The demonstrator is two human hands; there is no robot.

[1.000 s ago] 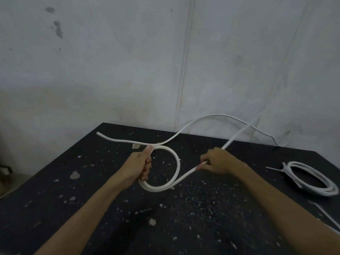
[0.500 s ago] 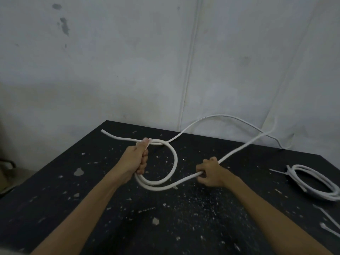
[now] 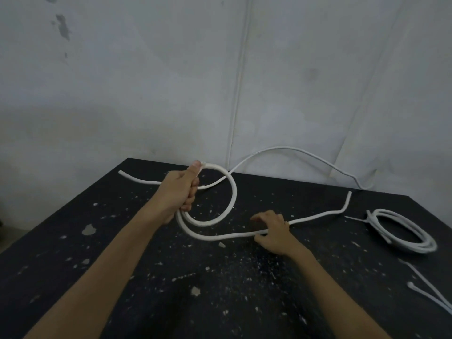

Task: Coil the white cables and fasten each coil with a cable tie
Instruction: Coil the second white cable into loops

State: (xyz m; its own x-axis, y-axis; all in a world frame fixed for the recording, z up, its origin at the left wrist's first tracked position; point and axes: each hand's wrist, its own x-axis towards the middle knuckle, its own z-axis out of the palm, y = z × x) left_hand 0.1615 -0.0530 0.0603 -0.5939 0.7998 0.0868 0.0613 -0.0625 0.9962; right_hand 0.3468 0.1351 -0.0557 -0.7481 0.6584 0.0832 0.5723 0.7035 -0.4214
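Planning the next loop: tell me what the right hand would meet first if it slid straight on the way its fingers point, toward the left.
Probably the coil loop held in the left hand. The right hand points left across bare table, with only paint specks between. Depth is unclear, so it might pass just in front of the loop.

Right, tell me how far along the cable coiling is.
Done: one coil lies on the table at the right, apparently cinched by a tie. In hand: the left hand pinches a first loop of the thick cable, while the right hand feeds in the tail. Left: finishing and tying this coil, plus the thin cable along the wall. Spare ties wait at the right edge.
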